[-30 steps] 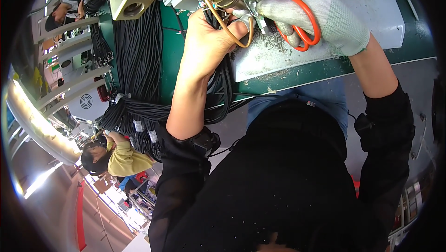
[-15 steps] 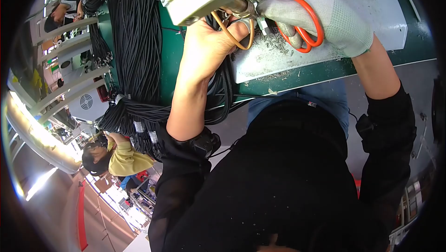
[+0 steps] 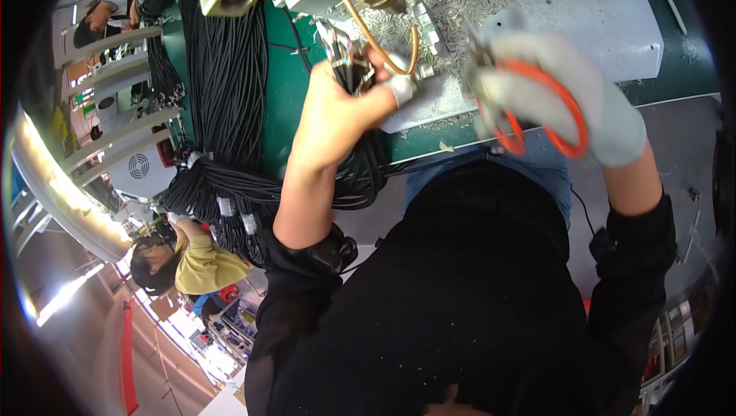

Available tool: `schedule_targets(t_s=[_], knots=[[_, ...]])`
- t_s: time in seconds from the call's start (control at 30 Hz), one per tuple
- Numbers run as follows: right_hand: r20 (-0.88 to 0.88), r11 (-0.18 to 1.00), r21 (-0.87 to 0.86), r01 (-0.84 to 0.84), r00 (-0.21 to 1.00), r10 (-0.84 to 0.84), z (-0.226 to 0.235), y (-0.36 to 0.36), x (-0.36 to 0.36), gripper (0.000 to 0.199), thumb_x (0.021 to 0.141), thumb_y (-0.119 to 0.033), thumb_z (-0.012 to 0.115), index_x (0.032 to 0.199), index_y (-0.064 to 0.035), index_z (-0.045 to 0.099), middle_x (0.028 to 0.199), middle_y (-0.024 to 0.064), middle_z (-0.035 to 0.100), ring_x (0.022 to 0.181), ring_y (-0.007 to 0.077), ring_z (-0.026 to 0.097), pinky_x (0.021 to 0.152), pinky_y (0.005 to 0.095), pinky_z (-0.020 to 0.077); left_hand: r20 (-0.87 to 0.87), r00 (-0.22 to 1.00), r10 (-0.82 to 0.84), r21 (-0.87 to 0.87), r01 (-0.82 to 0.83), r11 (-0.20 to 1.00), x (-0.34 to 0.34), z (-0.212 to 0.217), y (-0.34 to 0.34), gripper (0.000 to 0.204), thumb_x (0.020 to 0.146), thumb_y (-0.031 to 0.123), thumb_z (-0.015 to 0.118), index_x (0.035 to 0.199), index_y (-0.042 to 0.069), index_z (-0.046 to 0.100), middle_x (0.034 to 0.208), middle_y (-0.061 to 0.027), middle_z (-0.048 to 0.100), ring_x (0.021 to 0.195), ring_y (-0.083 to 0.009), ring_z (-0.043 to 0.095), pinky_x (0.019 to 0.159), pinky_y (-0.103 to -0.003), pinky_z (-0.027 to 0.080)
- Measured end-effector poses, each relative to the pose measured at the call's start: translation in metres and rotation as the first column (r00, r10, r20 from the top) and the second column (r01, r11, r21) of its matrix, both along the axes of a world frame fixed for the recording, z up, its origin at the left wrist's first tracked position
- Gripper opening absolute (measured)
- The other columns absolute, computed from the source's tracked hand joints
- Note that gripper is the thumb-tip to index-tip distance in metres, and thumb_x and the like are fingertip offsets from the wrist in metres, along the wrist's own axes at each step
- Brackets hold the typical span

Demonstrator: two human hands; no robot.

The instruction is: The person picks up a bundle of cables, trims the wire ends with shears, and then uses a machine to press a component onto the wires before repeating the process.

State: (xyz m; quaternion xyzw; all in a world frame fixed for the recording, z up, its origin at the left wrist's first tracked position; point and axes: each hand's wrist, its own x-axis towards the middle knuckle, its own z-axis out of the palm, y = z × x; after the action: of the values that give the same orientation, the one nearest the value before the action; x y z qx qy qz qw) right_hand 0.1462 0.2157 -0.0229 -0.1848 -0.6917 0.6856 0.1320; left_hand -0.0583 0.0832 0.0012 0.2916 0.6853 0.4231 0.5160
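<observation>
Pulling away now, my right hand, gloved and clenched through the orange handles of one pair of scissors, sits further right than a moment ago, well apart from the wires. My bare left hand is closed around one bunch of thin wire ends, fingertip taped white. One copper tube loops just above it. Black cables lie heaped on the green desk; metal scraps litter the grey tray.

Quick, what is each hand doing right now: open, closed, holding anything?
Left hand: bare, closed on a bunch of thin wire ends.
Right hand: gloved, closed around orange-handled scissors; blurred.
</observation>
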Motion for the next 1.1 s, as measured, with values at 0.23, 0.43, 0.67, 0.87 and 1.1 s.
schedule_targets(t_s=[0.23,0.43,0.67,0.87,1.1], knots=[[0.274,0.806,-0.483,-0.342,0.815,0.51,0.038,-0.034,0.023,0.037,0.089,-0.031,0.06,0.071,0.0019,0.063,0.05,0.0042,0.057,0.041,0.0097,0.056,0.04,0.0223,0.0457,-0.059,0.988,-0.146,-0.006,0.146,0.989,0.026,0.013,-0.038,0.017,0.073,-0.001,0.072,0.089,-0.001,0.067,0.075,0.0052,0.06,0.067,-0.0013,0.052,0.061,-0.019,0.043],[0.348,0.831,-0.454,-0.322,0.794,0.498,0.049,-0.049,0.028,0.035,0.088,-0.028,0.061,0.068,0.0,0.062,0.05,0.0032,0.056,0.039,0.0097,0.055,0.038,0.0215,0.044,-0.141,0.968,-0.209,-0.012,0.21,0.978,0.036,0.025,-0.052,0.02,0.071,0.001,0.074,0.09,-0.001,0.067,0.078,0.0046,0.062,0.071,-0.0016,0.053,0.065,-0.019,0.045],[0.272,0.908,-0.108,-0.405,0.866,0.419,0.038,-0.077,0.042,0.03,0.086,-0.025,0.061,0.068,-0.0009,0.063,0.051,0.0023,0.055,0.042,0.0095,0.055,0.041,0.0228,0.0433,-0.138,0.963,-0.233,0.002,0.235,0.972,0.041,0.028,-0.071,0.02,0.071,0.001,0.074,0.089,-0.001,0.067,0.081,0.0035,0.062,0.072,-0.0022,0.054,0.066,-0.019,0.046],[0.336,0.847,-0.438,-0.302,0.818,0.466,0.062,-0.085,0.04,0.028,0.086,-0.025,0.06,0.073,-0.0009,0.065,0.052,0.0021,0.056,0.046,0.0089,0.058,0.045,0.0232,0.045,-0.148,0.966,-0.213,0.026,0.219,0.975,0.044,0.033,-0.08,0.019,0.071,0.001,0.074,0.088,-0.002,0.066,0.081,0.0034,0.062,0.071,-0.0023,0.053,0.066,-0.019,0.046],[0.232,0.851,-0.442,-0.285,0.88,0.415,0.052,-0.092,0.047,0.028,0.087,-0.025,0.059,0.078,0.0008,0.066,0.051,0.0018,0.055,0.041,0.009,0.055,0.04,0.0219,0.0432,-0.125,0.971,-0.205,0.059,0.213,0.975,0.049,0.036,-0.084,0.02,0.068,-0.004,0.071,0.087,-0.002,0.065,0.078,0.0021,0.061,0.069,-0.0033,0.05,0.062,-0.02,0.042]])
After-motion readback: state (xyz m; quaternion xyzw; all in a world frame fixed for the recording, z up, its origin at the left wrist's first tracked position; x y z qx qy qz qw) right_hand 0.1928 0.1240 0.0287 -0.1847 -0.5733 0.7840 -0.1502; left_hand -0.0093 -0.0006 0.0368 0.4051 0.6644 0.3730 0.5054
